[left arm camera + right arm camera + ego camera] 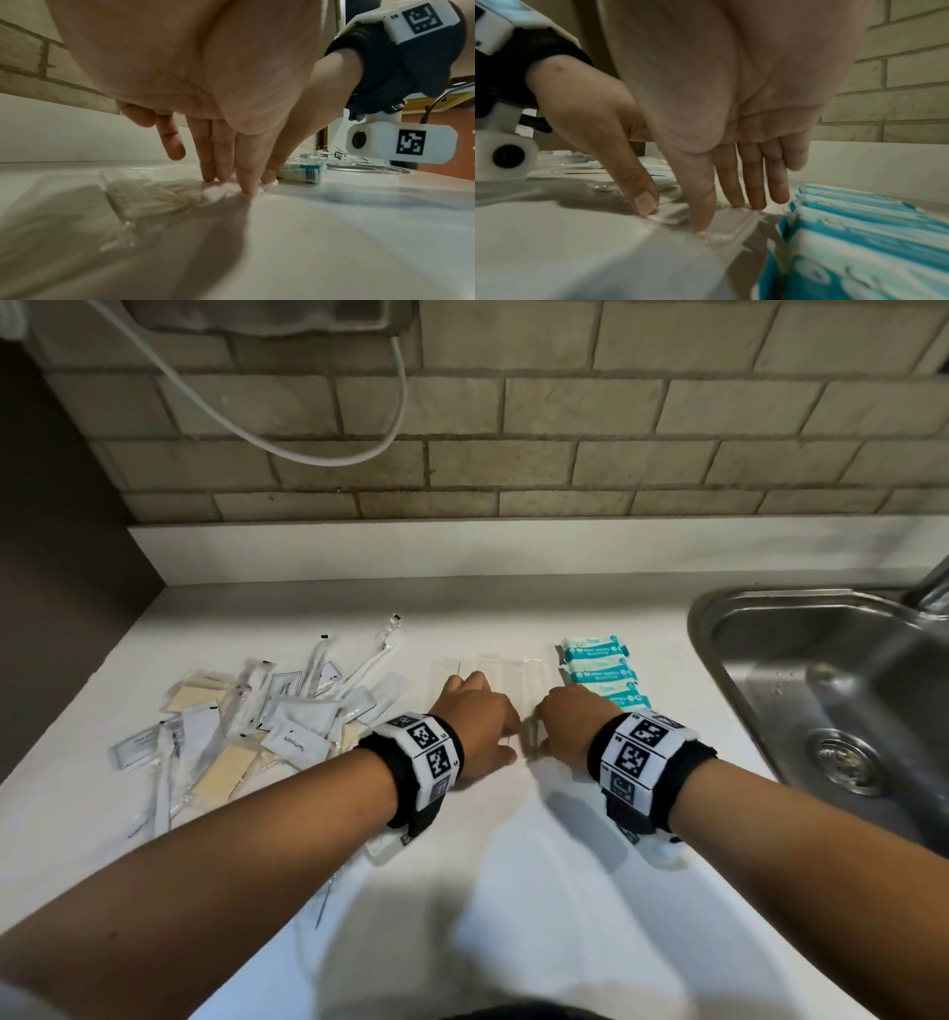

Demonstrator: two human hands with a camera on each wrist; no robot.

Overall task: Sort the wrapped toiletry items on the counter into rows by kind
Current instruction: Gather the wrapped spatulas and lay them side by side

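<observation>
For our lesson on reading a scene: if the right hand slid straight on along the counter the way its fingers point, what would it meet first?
The right hand points toward the back wall, its fingertips on the clear packets. Those lie first in line; the teal packs sit just beside, though depth is unclear.

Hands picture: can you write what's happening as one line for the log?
left hand: fingertips pressing clear plastic packets | right hand: pressing same packets | teal-and-white wipe packs: rowed beside | mixed pile of white sachets: unsorted

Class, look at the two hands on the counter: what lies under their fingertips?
Clear wrapped packets lie flat on the white counter; the left hand and right hand press them with straight fingers. Their contents cannot be made out.
</observation>
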